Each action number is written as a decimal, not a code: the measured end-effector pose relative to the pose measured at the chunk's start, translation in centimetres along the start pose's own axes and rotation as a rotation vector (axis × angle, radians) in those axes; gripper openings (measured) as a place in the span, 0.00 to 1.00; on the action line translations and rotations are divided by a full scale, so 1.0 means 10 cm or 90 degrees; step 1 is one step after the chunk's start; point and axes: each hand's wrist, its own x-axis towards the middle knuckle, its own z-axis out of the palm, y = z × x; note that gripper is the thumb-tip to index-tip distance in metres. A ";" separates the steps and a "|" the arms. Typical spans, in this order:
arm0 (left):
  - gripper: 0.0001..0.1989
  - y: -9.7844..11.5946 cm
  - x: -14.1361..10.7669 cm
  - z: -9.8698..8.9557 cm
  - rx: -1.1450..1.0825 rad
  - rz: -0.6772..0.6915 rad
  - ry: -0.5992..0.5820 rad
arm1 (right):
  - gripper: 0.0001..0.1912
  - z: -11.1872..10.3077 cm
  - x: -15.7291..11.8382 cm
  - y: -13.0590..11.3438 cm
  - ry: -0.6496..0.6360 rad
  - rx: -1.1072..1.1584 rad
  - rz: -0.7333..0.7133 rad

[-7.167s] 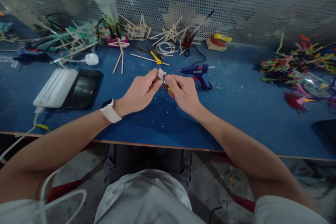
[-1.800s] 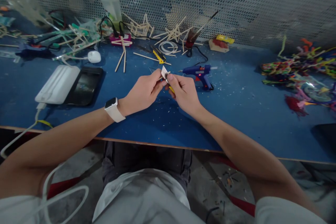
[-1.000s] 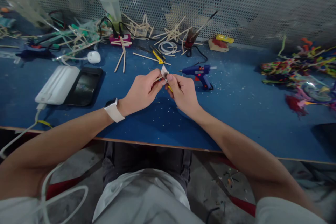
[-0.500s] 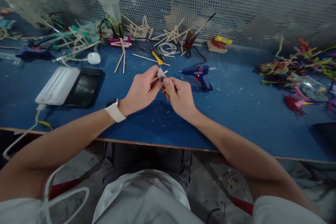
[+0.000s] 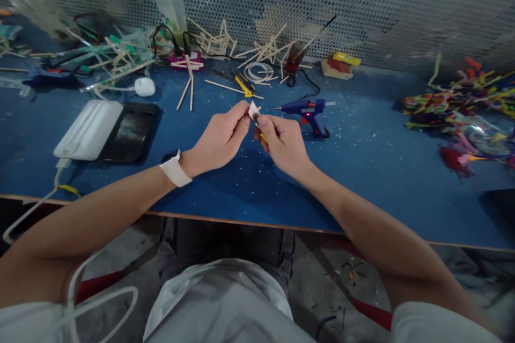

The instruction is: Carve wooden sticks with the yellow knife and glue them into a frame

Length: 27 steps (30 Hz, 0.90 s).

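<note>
My right hand (image 5: 285, 144) is closed around a cutter knife, its thumb pressed near the base of the pale, wide blade (image 5: 253, 111). A bit of the knife's yellow handle (image 5: 263, 138) shows below the fingers. My left hand (image 5: 221, 136) pinches a thin wooden stick (image 5: 259, 109), mostly hidden by the fingers and the blade. The blade lies against or just in front of the stick; which one I cannot tell. Both hands are above the blue table, fingertips close together. Right of them stands a blue glue gun (image 5: 304, 112) with a red light.
Beyond my hands lie a yellow-and-black cutter (image 5: 243, 84) and loose wooden sticks (image 5: 265, 51). To the left are a white power bank (image 5: 88, 129), a black phone (image 5: 131, 133) and a purple socket block (image 5: 185, 60). Colourful string scraps (image 5: 462, 97) sit at right. Shavings dot the blue table (image 5: 362, 171).
The right hand with the knife has shifted slightly right, away from the left hand. The blade shows more fully, and the gap between the hands is a little wider.
</note>
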 end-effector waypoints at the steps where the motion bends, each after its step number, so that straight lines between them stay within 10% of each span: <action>1: 0.15 0.00 0.00 0.00 0.002 -0.003 -0.003 | 0.40 0.00 0.00 0.00 -0.003 0.004 -0.002; 27: 0.08 -0.05 0.02 -0.03 0.101 0.038 -0.047 | 0.40 -0.06 0.09 0.06 -0.088 0.140 0.036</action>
